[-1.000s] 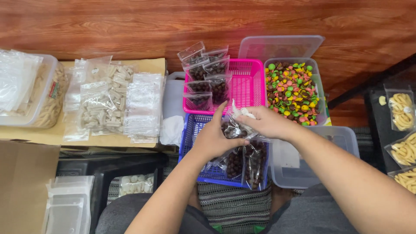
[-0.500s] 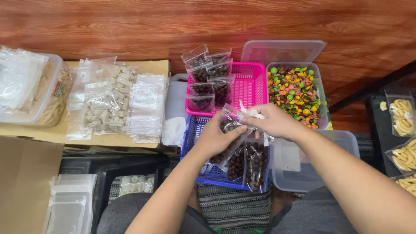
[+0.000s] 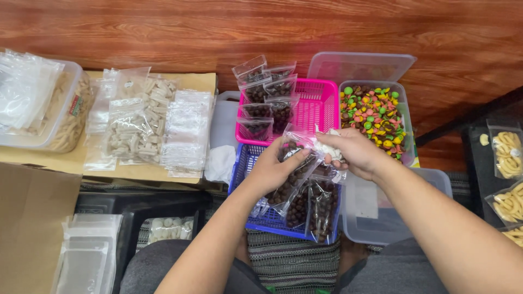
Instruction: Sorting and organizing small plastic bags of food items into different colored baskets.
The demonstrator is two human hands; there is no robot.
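Here both hands (image 3: pixel 313 158) pinch a clear bag (image 3: pixel 297 155) over the blue basket (image 3: pixel 245 179).

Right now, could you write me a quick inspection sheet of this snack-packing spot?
Surface: wooden floor, flattened cardboard.
Job's things: clear bag of brown balls; blue basket, pink basket with filled bags.
Clutter: tub of coloured candies, bags of pale sticks, empty tub.
Grips: left hand and right hand both hold the bag.
Cables: nothing seen.
Surroundings: bags of yellow snacks.
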